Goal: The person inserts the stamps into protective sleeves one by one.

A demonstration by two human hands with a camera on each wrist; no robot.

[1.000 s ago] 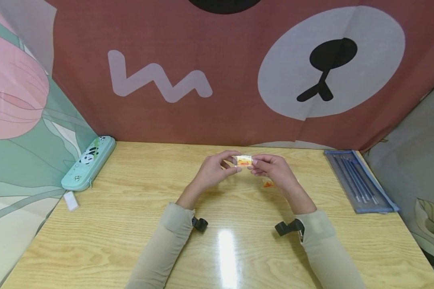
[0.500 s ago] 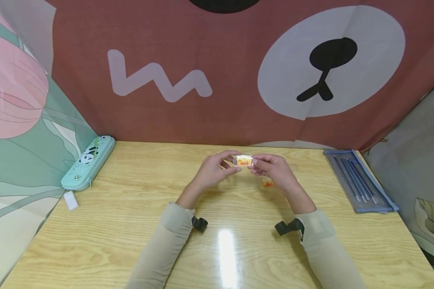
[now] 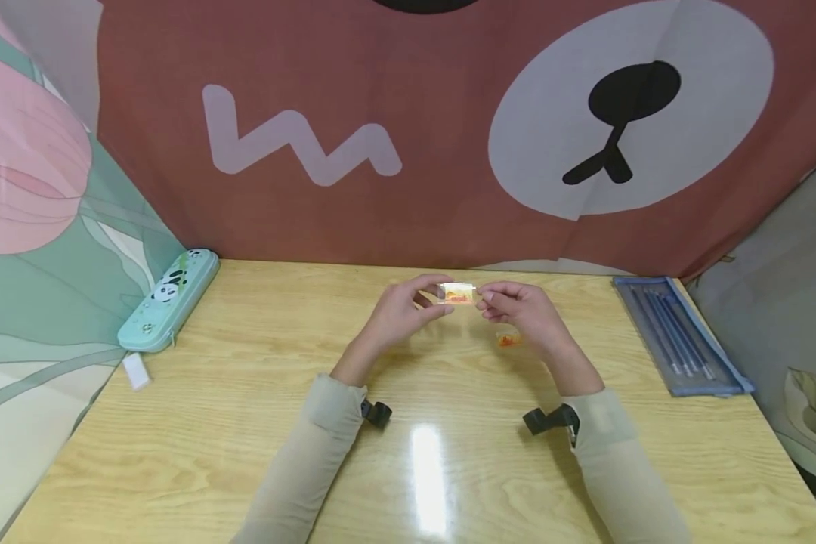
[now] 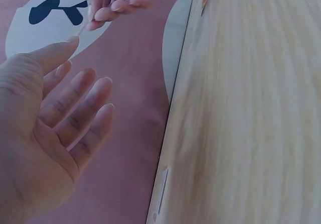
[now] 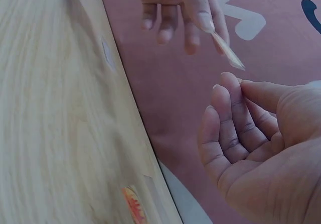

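A small flat clear packet (image 3: 458, 293) with yellow and orange print is held up above the far part of the table. My left hand (image 3: 400, 310) pinches its left end between thumb and forefinger, the other fingers spread. At its right end is my right hand (image 3: 522, 311), thumb and forefinger tips pressed together and the other fingers curled. The right wrist view shows a narrow gap between those tips and the packet's free end (image 5: 236, 62). A second orange-printed packet (image 3: 508, 340) lies on the table below the right hand.
At the far left lies a mint pencil case (image 3: 166, 301) with pandas, a small white block (image 3: 136, 371) in front of it. A blue-edged mesh pouch (image 3: 680, 336) of pencils lies far right. The wooden table (image 3: 245, 453) ends at a reddish-brown printed curtain (image 3: 435, 211).
My right hand has moved slightly right, off the packet's right end that it was pinching. The left hand still holds the packet. The head view has tilted up a little.
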